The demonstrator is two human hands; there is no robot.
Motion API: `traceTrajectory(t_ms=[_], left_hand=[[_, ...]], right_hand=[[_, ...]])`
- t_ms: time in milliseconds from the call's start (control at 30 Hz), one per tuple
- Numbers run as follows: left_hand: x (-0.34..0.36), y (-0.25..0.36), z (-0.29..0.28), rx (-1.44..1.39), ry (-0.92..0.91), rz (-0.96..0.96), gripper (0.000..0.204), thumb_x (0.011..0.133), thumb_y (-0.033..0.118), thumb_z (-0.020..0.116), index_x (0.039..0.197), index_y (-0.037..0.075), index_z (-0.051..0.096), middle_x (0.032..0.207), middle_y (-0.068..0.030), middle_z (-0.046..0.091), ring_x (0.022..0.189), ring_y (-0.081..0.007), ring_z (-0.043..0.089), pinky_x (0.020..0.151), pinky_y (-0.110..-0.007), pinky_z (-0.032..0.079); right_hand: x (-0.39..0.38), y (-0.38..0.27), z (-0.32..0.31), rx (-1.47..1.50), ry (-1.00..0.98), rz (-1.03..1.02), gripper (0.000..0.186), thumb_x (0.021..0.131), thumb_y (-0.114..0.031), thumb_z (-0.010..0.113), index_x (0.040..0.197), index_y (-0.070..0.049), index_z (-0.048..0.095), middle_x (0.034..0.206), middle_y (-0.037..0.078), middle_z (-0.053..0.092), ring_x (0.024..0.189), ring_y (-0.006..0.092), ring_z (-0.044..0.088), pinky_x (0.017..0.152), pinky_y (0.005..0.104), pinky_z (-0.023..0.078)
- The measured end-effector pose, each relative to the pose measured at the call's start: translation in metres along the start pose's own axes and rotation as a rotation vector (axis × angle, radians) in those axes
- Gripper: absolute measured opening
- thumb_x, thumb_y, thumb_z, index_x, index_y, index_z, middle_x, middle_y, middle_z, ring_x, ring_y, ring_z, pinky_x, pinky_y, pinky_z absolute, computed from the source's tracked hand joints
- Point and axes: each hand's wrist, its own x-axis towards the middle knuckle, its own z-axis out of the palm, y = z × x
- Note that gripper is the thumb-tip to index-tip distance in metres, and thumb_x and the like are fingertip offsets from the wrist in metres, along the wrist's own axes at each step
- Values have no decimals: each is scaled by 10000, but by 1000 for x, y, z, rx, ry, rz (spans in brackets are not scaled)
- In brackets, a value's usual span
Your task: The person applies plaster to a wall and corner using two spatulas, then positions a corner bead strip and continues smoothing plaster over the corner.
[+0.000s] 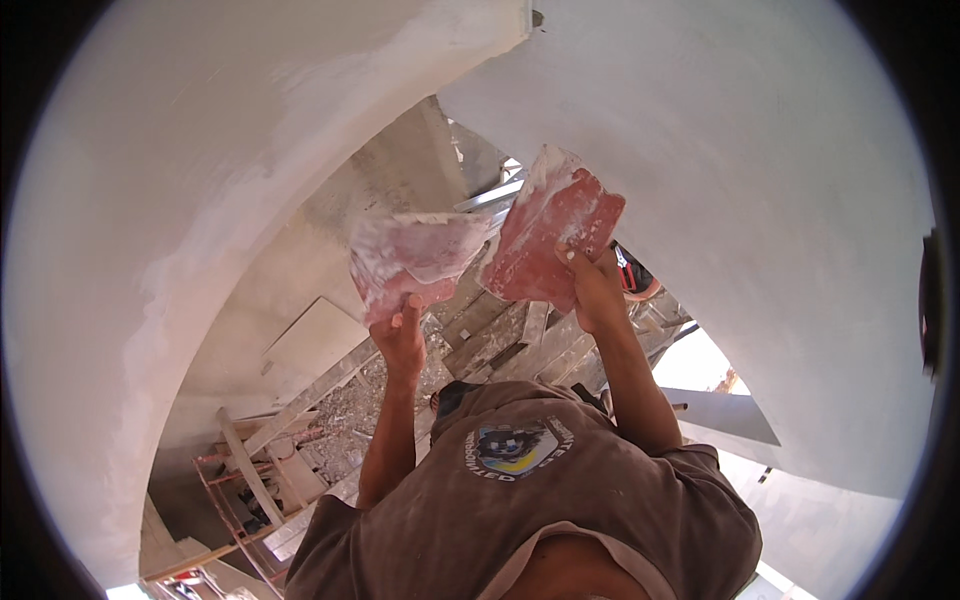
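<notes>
Left red plate (440,289): held up before the torso, over the debris-strewn floor (340,430).
Left hand (402,345): forearm raised, fingers grasping the plate's near edge.
Left look: flat, reddish, whitish paste over most of the face.
Left axis: roughly left-right; coated long edge points away from the body.
Plate spacing: close; can't tell if touching.
Right red plate (545,230): also held up, barer red, whitish paste along left edge and top corner.
Right axis: away from body, tipped right; paste edge faces left.
Right hand (598,290): forearm angled up-left, grasping the lower right side, thumb on face.
</notes>
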Motion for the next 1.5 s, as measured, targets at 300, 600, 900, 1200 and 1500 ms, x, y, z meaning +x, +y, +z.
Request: traceTrajectory(t_ms=[300, 600, 900, 1200, 1500], left_hand=[[-15, 10, 5, 380, -313, 192, 319, 915, -53, 572, 1230, -35, 615, 1166, -194, 656, 1054, -252, 643, 911, -325, 480], [-2, -13, 3, 625, -444, 318, 297, 932, -2, 568, 1225, -12, 616, 1183, -150, 662, 1071, -252, 642, 902, -321, 486], [7, -26, -7, -610, 40, -568, 365, 945, 173, 523, 1282, 32, 529, 1190, -98, 645, 1104, -220, 623, 923, -344, 517], [20, -8, 20, -950, -286, -797, 521, 994, 291, 359, 1419, -6, 400, 1392, -168, 512, 1291, -275, 495, 1092, -419, 405], [18, 15, 34, -872, -342, -846, 531, 1002, 302, 378, 1433, -8, 376, 1388, -179, 513, 1272, -280, 509, 1079, -429, 418]], right_hand=[[-5, -18, 14, 219, -71, 110, 326, 919, -73, 597, 1222, 24, 525, 1145, 125, 629, 1020, 229, 654, 864, 381, 577], [-11, -24, 15, 243, -118, 155, 363, 902, -80, 628, 1229, 22, 509, 1128, 106, 620, 983, 212, 653, 856, 368, 574], [-1, -27, -5, -66, 47, -296, 306, 894, -97, 678, 1159, 23, 581, 1050, 109, 675, 945, 220, 661, 839, 347, 539], [-5, -14, 16, -536, -823, -997, 403, 844, -138, 677, 1236, -53, 639, 1311, 101, 616, 1289, 302, 522, 1064, 462, 415], [-4, -1, 6, -747, -876, -1115, 463, 832, -156, 656, 1289, -98, 604, 1390, 74, 557, 1331, 271, 482, 1105, 469, 382]])
